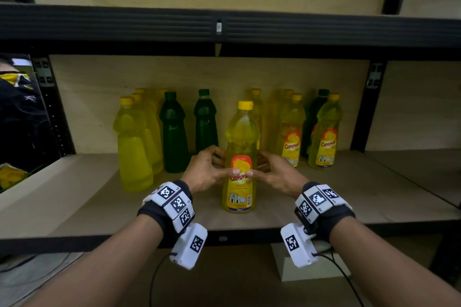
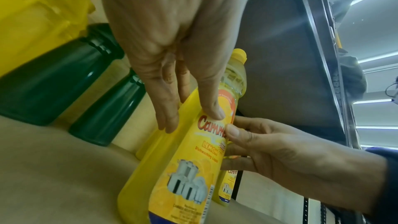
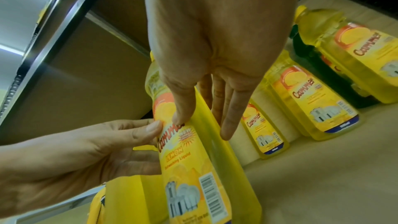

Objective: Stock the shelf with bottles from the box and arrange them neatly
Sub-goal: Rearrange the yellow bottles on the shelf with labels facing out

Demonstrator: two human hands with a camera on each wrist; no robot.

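Observation:
A yellow dish-liquid bottle (image 1: 240, 137) with a yellow cap and an orange label stands upright near the front of the wooden shelf board (image 1: 99, 197). Both hands hold it at label height. My left hand (image 1: 224, 164) has its thumb on the label's front and its fingers round the back left. My right hand (image 1: 258, 166) mirrors it from the right. The left wrist view shows the left hand (image 2: 191, 118) pinching the bottle (image 2: 183, 168). In the right wrist view the right hand (image 3: 202, 125) pinches the same bottle (image 3: 193, 168).
Behind stand rows of bottles: yellow ones (image 1: 132, 147) at left, two green ones (image 1: 173, 132) mid-left, labelled yellow ones (image 1: 290, 132) and a dark green one (image 1: 314, 117) at right. A black shelf beam (image 1: 149, 25) runs overhead. Bare board lies right of the rows. A person (image 1: 20, 112) stands at far left.

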